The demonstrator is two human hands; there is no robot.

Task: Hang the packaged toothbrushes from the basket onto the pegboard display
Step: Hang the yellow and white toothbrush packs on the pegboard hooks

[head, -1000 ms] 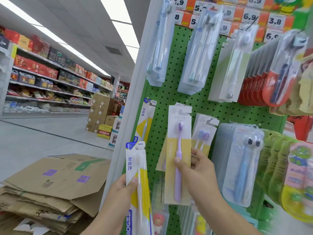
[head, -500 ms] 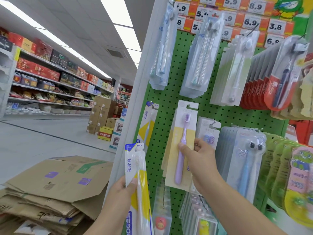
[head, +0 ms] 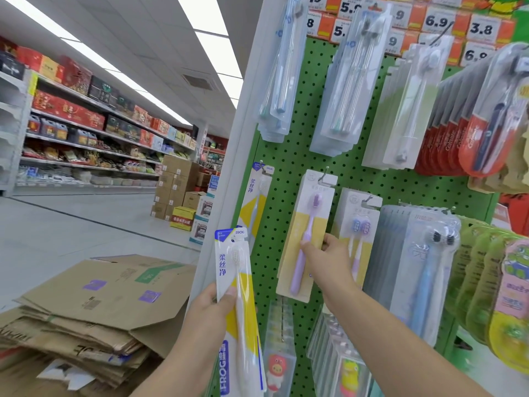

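Observation:
A green pegboard (head: pixel 289 156) carries many hanging toothbrush packs. My right hand (head: pixel 326 259) pinches the lower middle of a yellow-and-white pack with a purple toothbrush (head: pixel 307 236). The top of that pack sits on a metal peg (head: pixel 325 174). My left hand (head: pixel 211 313) grips a tall white, yellow and blue FROG toothbrush pack (head: pixel 239 296) upright, in front of the display's white edge post. An identical FROG pack (head: pixel 256 202) hangs at the board's left edge. The basket is out of view.
A stack of flattened cardboard boxes (head: pixel 94 302) lies at lower left. The white post (head: pixel 243 138) frames the board's left side. Clear, red and green packs fill the pegs above and right. A store aisle with stocked shelves (head: pixel 86 133) runs off to the left.
My right hand has lifted the purple toothbrush pack up the board, and its top hole now sits at the peg. My left hand has stayed low with the FROG pack.

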